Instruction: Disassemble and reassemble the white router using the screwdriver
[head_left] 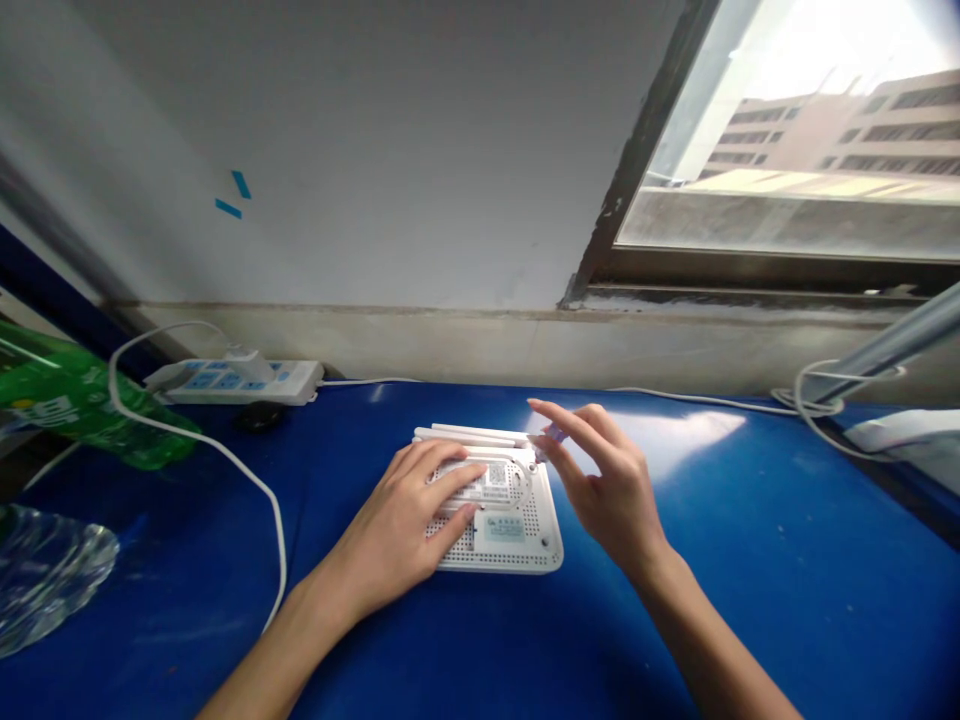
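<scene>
A white router point(517, 530) lies upside down on the blue table point(750, 560), its perforated underside and labels facing up, with its white antennas point(469, 434) folded along the far edge. My left hand point(409, 525) rests flat on the router's left half, fingers spread. My right hand point(604, 480) hovers just right of the router's far corner, thumb and fingers pinching a small pale object point(553, 433) I cannot make out.
A white power strip point(240, 381) with a plug sits at the back left, its white cable point(247, 475) looping across the table. Green plastic bottle point(82, 405) and clear bottle point(45, 570) lie at left. More cables point(817, 400) at the right by the window.
</scene>
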